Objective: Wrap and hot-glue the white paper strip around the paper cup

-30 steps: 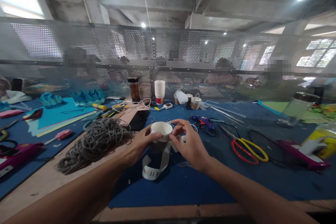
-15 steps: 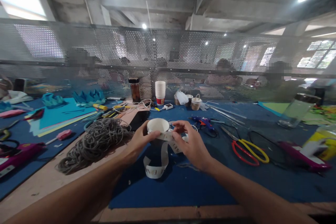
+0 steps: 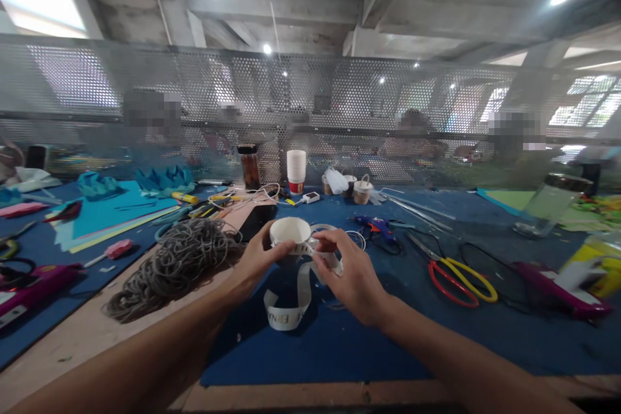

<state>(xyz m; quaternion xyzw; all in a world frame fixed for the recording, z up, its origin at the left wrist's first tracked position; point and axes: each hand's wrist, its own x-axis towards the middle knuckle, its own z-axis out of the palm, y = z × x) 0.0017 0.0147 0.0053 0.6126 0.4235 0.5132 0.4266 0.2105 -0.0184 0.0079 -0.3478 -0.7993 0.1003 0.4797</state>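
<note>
A white paper cup (image 3: 290, 231) is held upright by my left hand (image 3: 259, 255), thumb in front and fingers around its left side. A white ribbon with printed letters (image 3: 286, 319) runs along the front of the cup just under the rim, where my left thumb presses near it. From there one length curls down onto the blue table mat. My right hand (image 3: 347, 272) is closed at the cup's right side, pinching the ribbon between thumb and fingers. More ribbon loops behind the right fingers, partly hidden.
A bundle of grey cord (image 3: 179, 265) lies to the left. Red-and-yellow-handled scissors (image 3: 453, 278) and a blue glue gun (image 3: 381, 228) lie to the right. Behind stand stacked paper cups (image 3: 296, 168), a dark jar (image 3: 250, 167) and small cord-handled buckets (image 3: 362, 191). A perforated screen (image 3: 330, 103) rises beyond.
The cup has shifted slightly left. My right hand has turned a little, and the ribbon near it now loops out behind the fingers. Printed letters now show along the cup's front.
</note>
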